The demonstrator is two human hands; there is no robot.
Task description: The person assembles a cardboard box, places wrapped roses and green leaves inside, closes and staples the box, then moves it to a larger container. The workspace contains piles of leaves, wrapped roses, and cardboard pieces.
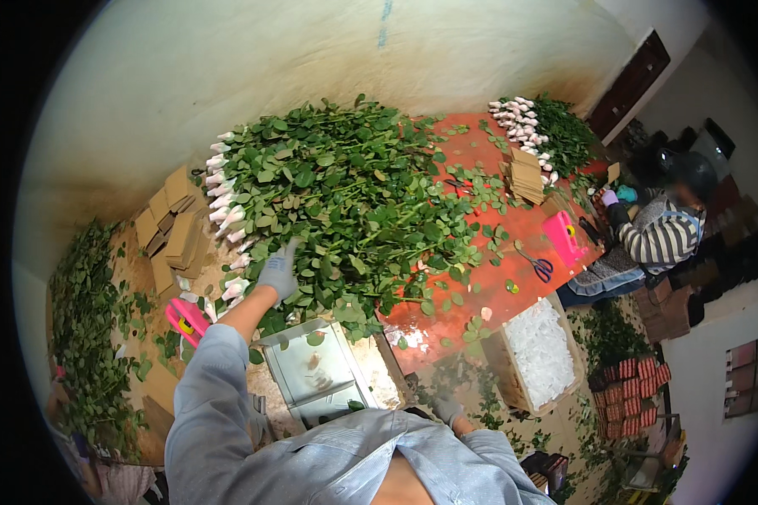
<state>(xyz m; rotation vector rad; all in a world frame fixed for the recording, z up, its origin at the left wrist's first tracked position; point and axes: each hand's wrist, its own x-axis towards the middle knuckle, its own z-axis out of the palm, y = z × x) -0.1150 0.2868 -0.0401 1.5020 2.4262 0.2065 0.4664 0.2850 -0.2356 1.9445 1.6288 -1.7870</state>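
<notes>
My left hand [280, 273], in a grey glove, reaches over the near left side of a large heap of leafy rose stems [347, 214]. It lies among the leaves with its fingers extended, and I see nothing gripped in it. Pale rose heads [222, 189], seemingly in white sleeves, line the heap's left edge. Low beside my waist, off the table edge, hangs my gloved right hand [447, 410]; its fingers are partly hidden, so its grip is unclear. Between the hands sits a shallow metal tray [316, 366] with loose leaves on it. A pink tape dispenser [186, 320] stands beside my left forearm.
Folded cardboard pieces [180, 237] lie left. On the red tabletop [442, 328] are scissors [541, 270], red-handled shears [458, 184], another pink dispenser [562, 237] and more roses [521, 123]. A box of white pieces [540, 353] stands right. A person [657, 230] works beyond.
</notes>
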